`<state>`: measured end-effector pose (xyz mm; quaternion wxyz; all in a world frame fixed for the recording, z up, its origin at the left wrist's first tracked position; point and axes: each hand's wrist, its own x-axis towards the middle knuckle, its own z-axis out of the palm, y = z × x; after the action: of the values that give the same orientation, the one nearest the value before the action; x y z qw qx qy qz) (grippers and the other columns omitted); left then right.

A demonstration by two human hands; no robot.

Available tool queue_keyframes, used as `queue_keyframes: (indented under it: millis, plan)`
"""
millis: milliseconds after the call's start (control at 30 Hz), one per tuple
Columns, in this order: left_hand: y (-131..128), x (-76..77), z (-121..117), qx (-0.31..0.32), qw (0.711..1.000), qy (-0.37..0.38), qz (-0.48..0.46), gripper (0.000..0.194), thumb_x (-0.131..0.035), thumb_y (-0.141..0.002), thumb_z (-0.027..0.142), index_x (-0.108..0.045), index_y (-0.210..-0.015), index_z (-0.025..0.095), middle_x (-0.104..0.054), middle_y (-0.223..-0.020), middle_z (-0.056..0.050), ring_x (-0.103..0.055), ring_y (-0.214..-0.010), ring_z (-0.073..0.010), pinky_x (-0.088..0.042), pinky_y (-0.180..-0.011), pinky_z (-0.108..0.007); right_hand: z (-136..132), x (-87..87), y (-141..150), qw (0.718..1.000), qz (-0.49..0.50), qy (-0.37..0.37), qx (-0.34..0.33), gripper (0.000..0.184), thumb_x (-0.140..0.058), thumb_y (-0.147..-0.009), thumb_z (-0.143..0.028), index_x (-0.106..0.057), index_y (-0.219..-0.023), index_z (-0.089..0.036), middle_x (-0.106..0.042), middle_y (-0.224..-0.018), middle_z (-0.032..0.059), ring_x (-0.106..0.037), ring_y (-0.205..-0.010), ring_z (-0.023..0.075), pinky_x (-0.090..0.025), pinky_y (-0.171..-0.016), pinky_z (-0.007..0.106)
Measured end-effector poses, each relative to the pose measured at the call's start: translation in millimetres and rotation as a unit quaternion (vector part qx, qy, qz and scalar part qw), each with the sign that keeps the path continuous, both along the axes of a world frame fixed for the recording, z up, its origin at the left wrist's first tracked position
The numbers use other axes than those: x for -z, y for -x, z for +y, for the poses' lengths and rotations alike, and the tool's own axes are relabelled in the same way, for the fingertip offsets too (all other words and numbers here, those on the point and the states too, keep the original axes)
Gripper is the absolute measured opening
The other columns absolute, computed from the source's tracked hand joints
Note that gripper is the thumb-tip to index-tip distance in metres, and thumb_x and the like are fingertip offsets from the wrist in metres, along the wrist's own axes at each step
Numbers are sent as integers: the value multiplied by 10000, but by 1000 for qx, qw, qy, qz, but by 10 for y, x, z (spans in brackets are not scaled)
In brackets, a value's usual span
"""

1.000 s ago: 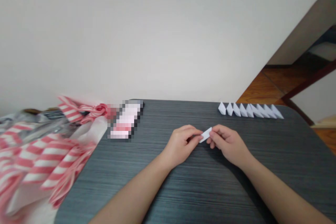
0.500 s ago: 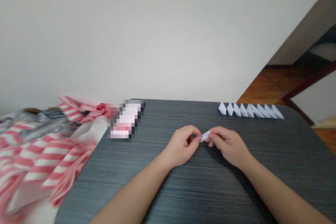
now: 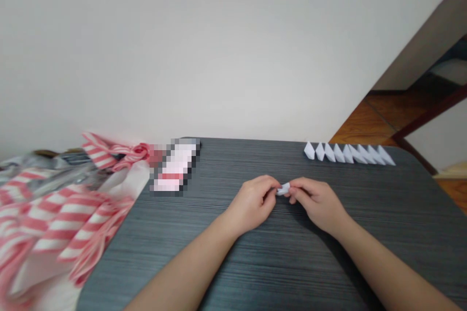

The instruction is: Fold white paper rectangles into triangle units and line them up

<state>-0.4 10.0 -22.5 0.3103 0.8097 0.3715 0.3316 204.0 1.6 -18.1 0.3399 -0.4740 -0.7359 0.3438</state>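
A small folded piece of white paper (image 3: 283,189) is pinched between my two hands above the dark table (image 3: 233,262). My left hand (image 3: 254,204) grips its left end with thumb and forefinger. At the other end, my right hand (image 3: 318,202) pinches the paper, its remaining fingers curled underneath. Parts of the folds are covered by the fingertips. Beyond my right hand, near the back edge, several folded white paper pieces (image 3: 338,153) stand in a slanting row, pointed at their tips.
A pixelated pink and white object (image 3: 177,165) lies at the table's back left. Red-and-white striped cloth (image 3: 73,214) is heaped beyond the left edge. A pale wall (image 3: 226,48) rises behind the table, and wooden floor (image 3: 361,119) shows at the right.
The paper has turned slightly and now looks shorter, with a raised fold showing. My left thumb has shifted a little left, and my right fingers have moved slightly left. The row is unchanged.
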Motion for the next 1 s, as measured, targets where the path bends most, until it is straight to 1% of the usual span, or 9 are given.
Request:
queue_keyframes:
  millis: [100,267,400,500,600,667,800,867,1000]
  plan:
    - [-7,-5,-3,-2,1000,5,8,172,-474,-919,120,-636,-945,171,-684,-935,-56,-623,-878,-168,-465,-806,-272,2,9,-5,1000,-3,-15,-5,162,-556,-932,-226,-698,-859,-202,-703,-706,-5,-661,-642,138,-488,-661,238]
    - [-14,-21,0,13,1000,16,18,167,-503,-956,224,-660,-935,174,-692,-944,-56,-626,-899,-167,-466,-826,-267,8,2,-20,1000,-7,-17,-10,158,-561,-936,-225,-709,-883,-203,-703,-716,-4,-663,-643,136,-488,-655,237]
    - [-17,-32,2,26,1000,17,6,191,-483,-964,207,-669,-939,170,-692,-974,-61,-621,-928,-163,-457,-861,-268,11,-16,-23,999,-5,-22,-24,157,-561,-940,-231,-708,-892,-204,-697,-724,0,-659,-668,144,-484,-671,247]
    - [-26,-52,0,16,999,34,-15,179,-493,-948,189,-658,-883,164,-683,-929,-51,-612,-893,-156,-451,-828,-260,5,-8,-24,999,8,-16,-34,164,-539,-946,-222,-699,-914,-205,-693,-742,3,-660,-690,148,-490,-688,254]
    - [-42,-80,-6,-19,995,81,-52,167,-518,-909,172,-632,-787,159,-653,-826,-29,-584,-785,-139,-441,-721,-238,-15,8,-26,999,31,7,-8,164,-513,-949,-209,-674,-980,-206,-700,-766,5,-663,-680,145,-500,-682,257]
    - [-54,-94,-11,-49,985,142,-83,157,-517,-882,159,-620,-763,158,-602,-717,-3,-538,-660,-116,-416,-617,-217,-30,10,-27,999,40,19,13,140,-528,-942,-222,-662,-979,-205,-700,-766,5,-664,-672,147,-502,-669,260]
    - [-79,-101,-17,-61,948,272,-151,137,-501,-873,175,-636,-862,157,-545,-610,36,-479,-521,-87,-380,-510,-190,-45,2,-30,1000,25,11,-6,101,-575,-921,-245,-668,-930,-209,-687,-774,13,-658,-697,162,-501,-670,275]
    - [-87,-98,-13,-58,937,300,-171,116,-524,-868,200,-631,-857,156,-556,-606,35,-493,-514,-85,-393,-506,-187,-39,8,-35,999,19,0,-26,115,-566,-926,-238,-673,-958,-212,-690,-838,28,-650,-727,166,-506,-688,285]
    - [-91,-91,1,-56,931,308,-189,105,-556,-858,223,-619,-812,152,-573,-616,28,-524,-527,-85,-429,-531,-192,-25,38,-43,999,30,-11,-44,145,-554,-933,-229,-674,-1011,-216,-682,-972,63,-647,-828,187,-523,-751,315]
